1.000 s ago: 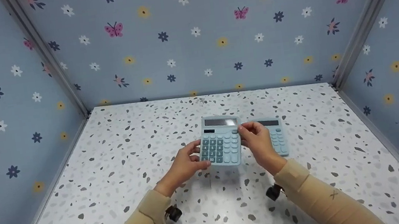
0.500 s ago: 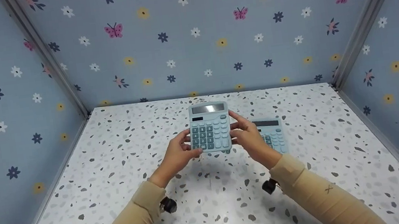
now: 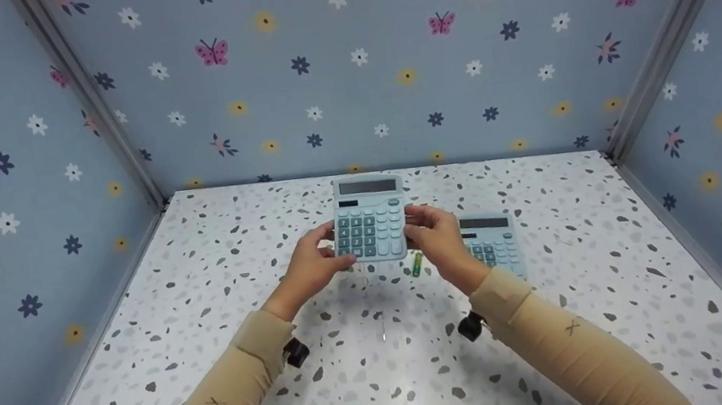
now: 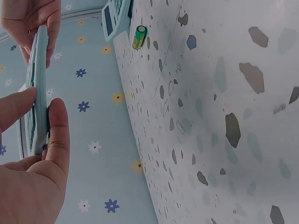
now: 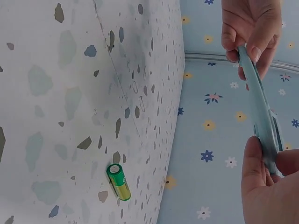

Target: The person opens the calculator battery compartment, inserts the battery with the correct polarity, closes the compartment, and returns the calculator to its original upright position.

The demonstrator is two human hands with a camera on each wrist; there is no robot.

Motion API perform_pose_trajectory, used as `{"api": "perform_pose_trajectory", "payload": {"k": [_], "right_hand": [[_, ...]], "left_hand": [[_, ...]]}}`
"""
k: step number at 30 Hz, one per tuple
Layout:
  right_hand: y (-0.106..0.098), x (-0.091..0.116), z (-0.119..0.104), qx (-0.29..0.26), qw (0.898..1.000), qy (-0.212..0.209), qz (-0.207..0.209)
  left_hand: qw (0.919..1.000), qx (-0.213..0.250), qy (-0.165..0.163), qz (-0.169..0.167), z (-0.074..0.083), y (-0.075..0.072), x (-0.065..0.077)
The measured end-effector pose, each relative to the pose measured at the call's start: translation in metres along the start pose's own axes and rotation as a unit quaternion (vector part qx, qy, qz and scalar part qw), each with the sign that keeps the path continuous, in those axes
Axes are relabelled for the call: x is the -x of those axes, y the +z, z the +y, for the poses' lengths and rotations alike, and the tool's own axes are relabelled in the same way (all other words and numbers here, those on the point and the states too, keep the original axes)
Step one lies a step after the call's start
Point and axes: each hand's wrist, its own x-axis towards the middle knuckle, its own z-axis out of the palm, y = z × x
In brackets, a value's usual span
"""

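Observation:
A light blue calculator [image 3: 370,222] with dark number keys is held up above the table, its face toward the head camera. My left hand [image 3: 314,261] grips its lower left edge, thumb on the front and fingers behind, as the left wrist view shows. On the opposite edge, my right hand [image 3: 439,237] pinches it between thumb and fingers. A green battery [image 5: 118,182] lies on the table below the calculator, close to my right hand. Partly behind my right hand, a second light blue calculator [image 3: 498,240] lies face up on the table.
The speckled white table [image 3: 204,286] is enclosed by blue patterned panels at the back [image 3: 352,29] and both sides. Metal corner posts [image 3: 89,99] join the panels.
Both hands have carried the calculator up and to the left. My right hand has shifted from its upper right front to its right edge. The battery on the table has come into sight.

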Motion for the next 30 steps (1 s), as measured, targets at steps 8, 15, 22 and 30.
{"api": "perform_pose_trajectory", "payload": {"k": [8,15,22,30], "right_hand": [[0.012,-0.007,0.001,0.018,1.000,0.007,-0.010],[0.023,-0.013,0.003,0.030,1.000,0.006,-0.003],[0.035,-0.020,0.015,0.046,0.999,0.025,0.007],[0.043,-0.025,0.030,0.078,0.995,0.057,0.024]], "left_hand": [[0.9989,-0.043,-0.019,0.010,-0.006,-0.011,-0.009],[0.9965,-0.082,-0.011,0.013,-0.009,-0.017,-0.013],[0.9925,-0.119,-0.021,0.018,-0.016,-0.023,-0.015],[0.9896,-0.134,-0.052,0.005,-0.030,-0.022,-0.018]]}}
